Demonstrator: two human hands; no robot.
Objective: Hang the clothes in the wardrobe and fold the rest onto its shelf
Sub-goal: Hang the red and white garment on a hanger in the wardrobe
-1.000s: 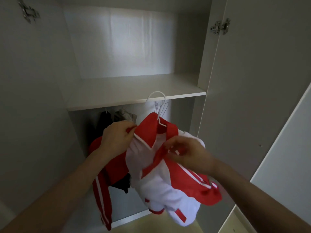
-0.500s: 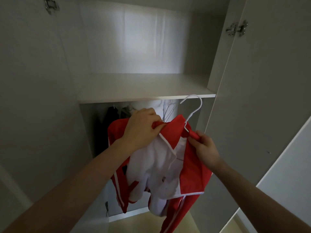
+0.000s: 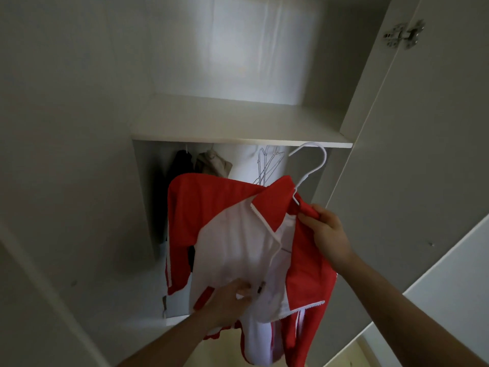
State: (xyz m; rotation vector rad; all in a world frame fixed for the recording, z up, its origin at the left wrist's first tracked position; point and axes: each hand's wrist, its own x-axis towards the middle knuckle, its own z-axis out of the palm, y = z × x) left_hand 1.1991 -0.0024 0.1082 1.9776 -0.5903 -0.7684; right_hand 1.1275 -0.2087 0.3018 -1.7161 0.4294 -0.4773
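A red and white jacket (image 3: pixel 238 250) hangs open on a white hanger (image 3: pixel 313 165) in front of the wardrobe's lower bay, just below the shelf (image 3: pixel 238 125). My right hand (image 3: pixel 325 231) grips the jacket's right shoulder and the hanger arm under it, holding both up. My left hand (image 3: pixel 227 300) pinches the white lining at the lower front of the jacket. The hanger's hook is free in the air near the shelf's front edge, not on the rail.
Inside the lower bay hang a dark garment (image 3: pixel 180 168), a beige garment (image 3: pixel 213 164) and several bare wire hangers (image 3: pixel 268 165). The open right door (image 3: pixel 423 154) with its hinge (image 3: pixel 403 35) stands close beside my right arm. The left side panel (image 3: pixel 66 154) is near.
My left hand has let go of the jacket's left shoulder and dropped to its lower front. The jacket has opened out and hangs flatter; my right hand keeps its grip.
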